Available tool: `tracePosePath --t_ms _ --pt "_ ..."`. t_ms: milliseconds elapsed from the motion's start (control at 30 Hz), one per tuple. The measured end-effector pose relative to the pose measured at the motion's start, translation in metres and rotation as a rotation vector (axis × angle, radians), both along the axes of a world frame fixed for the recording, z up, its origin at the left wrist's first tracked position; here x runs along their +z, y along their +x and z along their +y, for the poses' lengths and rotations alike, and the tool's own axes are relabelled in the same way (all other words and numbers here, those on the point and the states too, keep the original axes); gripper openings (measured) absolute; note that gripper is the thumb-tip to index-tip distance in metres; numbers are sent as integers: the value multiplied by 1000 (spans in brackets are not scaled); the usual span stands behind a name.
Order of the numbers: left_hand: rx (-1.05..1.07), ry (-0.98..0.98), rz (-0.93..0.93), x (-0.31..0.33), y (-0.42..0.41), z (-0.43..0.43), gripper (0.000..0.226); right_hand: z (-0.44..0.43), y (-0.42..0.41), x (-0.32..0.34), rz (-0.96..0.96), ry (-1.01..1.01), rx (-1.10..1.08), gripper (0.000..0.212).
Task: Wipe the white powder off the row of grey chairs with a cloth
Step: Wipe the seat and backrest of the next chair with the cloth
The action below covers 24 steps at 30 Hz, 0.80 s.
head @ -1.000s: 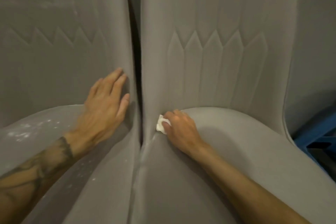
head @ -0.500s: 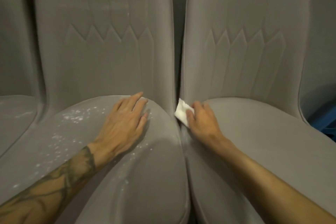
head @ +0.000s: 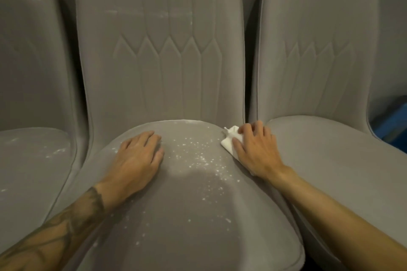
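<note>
Gripping cloth [head: 229, 141] in curled R hand [head: 257, 152] at far-right edge of mid chair [head: 176, 237] seat; flat, spread L hand [head: 137, 158] pressing same seat. Maybe a third done: R chair [head: 334, 160] looking clean; powder [head: 198, 157] left on mid seat, backrest, L chair [head: 33, 171]. Cloth mostly hidden under palm; row's ends cut off.

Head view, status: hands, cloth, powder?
Left hand flat on middle chair seat. Right hand grips cloth at seat's right edge. Powder unwiped between hands. Nothing blocking.
</note>
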<state>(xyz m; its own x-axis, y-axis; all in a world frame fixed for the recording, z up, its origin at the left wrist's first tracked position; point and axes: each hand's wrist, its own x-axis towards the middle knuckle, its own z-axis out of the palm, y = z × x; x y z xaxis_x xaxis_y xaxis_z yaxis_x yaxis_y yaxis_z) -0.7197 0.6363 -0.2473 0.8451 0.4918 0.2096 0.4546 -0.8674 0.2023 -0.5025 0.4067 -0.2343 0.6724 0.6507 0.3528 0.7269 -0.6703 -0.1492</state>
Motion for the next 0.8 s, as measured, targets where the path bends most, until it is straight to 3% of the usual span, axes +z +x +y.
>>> tracePosePath --t_ms 100,233,333,400,533,700,800 --pt "-16 7 38 -4 -16 25 49 -5 -6 -9 89 -45 -52 39" --pt "-15 -6 51 -2 -34 53 53 28 -45 -14 68 -32 16 70" --pt "2 0 25 -7 -54 63 64 47 -57 -19 16 -107 118 59" --pt "-4 14 11 -13 -66 68 65 44 -35 -18 67 -102 17 53" --pt "10 30 -42 -16 -77 67 57 52 -6 -17 115 -108 -200 59" --pt "40 22 -53 -20 -74 64 59 81 -37 -22 86 -66 106 40" --pt "61 -3 -67 -20 -75 62 60 67 -19 -18 109 -24 91 37"
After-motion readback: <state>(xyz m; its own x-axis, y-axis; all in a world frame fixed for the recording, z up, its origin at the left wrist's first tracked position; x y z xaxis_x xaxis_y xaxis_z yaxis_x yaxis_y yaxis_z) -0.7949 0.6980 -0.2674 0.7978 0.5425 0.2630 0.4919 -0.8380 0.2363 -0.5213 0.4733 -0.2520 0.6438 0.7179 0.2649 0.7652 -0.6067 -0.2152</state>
